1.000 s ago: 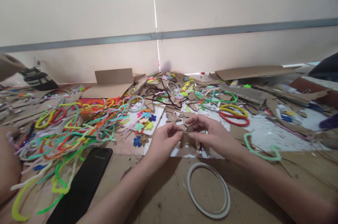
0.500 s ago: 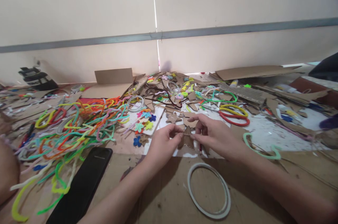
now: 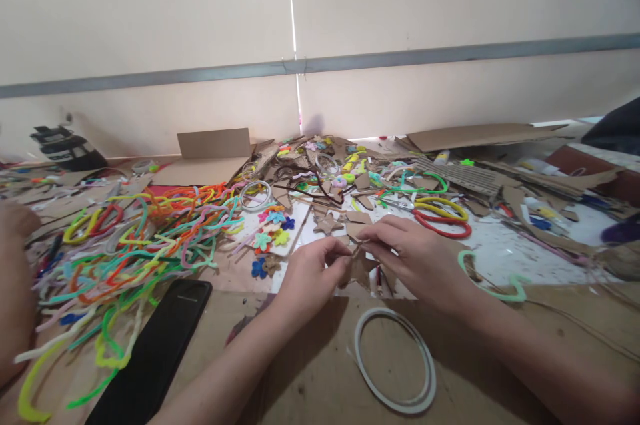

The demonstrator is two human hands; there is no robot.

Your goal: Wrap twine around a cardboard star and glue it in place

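Observation:
My left hand [image 3: 316, 276] and my right hand [image 3: 413, 253] meet over the middle of the table. Their fingertips pinch the upper part of a brown cardboard star [image 3: 361, 270] from both sides; fingers partly hide it. Just behind lies another cardboard star [image 3: 327, 223] on white paper. Left of my left hand are several felt flowers [image 3: 270, 231], with a blue flower [image 3: 259, 268] nearest me. In front of my hands a roll of white tape [image 3: 361, 361] lies flat on the cardboard sheet [image 3: 310, 358].
Tangled pipe cleaners [image 3: 165, 231] spread across the left, beside a black phone [image 3: 155, 351]. Another person's arm [image 3: 15, 285] reaches in at the left edge. Cardboard scraps [image 3: 455, 175] pile up behind. Yellow and red pipe-cleaner loops [image 3: 443, 217] and a mint-green pipe cleaner [image 3: 493, 288] lie right.
My right fingers have closed in toward my left fingertips, and the gap between the hands is smaller. More of the cardboard star shows below them. The other person's arm at left has shifted upward.

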